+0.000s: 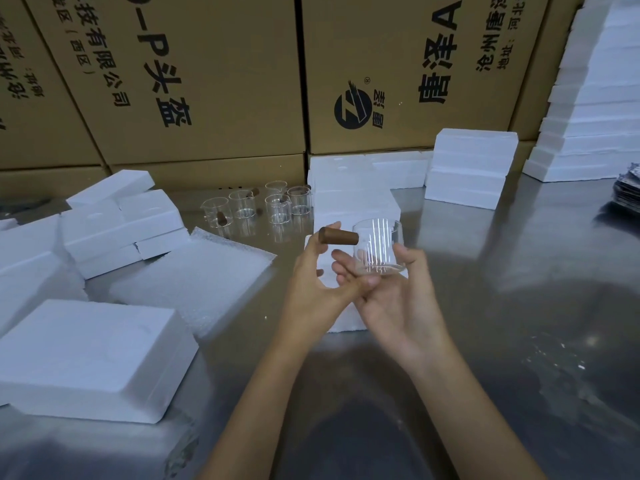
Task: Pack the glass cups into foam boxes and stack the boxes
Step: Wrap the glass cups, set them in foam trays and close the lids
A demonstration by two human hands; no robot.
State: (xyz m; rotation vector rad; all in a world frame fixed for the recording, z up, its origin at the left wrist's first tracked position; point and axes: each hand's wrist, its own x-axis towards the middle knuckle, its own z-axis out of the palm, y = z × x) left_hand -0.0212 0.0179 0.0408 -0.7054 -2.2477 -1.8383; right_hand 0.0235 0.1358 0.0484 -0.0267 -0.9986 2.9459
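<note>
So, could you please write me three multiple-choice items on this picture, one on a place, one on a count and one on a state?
1. Where does the group of empty glass cups stand?
A. On the metal table, in front of the cardboard cartons
B. Inside a foam box
C. On top of the tall foam stack

2. How many glass cups stand in that group?
A. Two
B. Five
C. Nine

3. What is the state of the held cup?
A. Lying packed in foam
B. Lifted off the table in the hands
C. Broken in pieces

Answers: 1 A, the cups stand on the bare metal below the cartons. 2 B, five cups can be counted there. 3 B, the right hand holds the glass from below while the left hand touches its brown handle.
</note>
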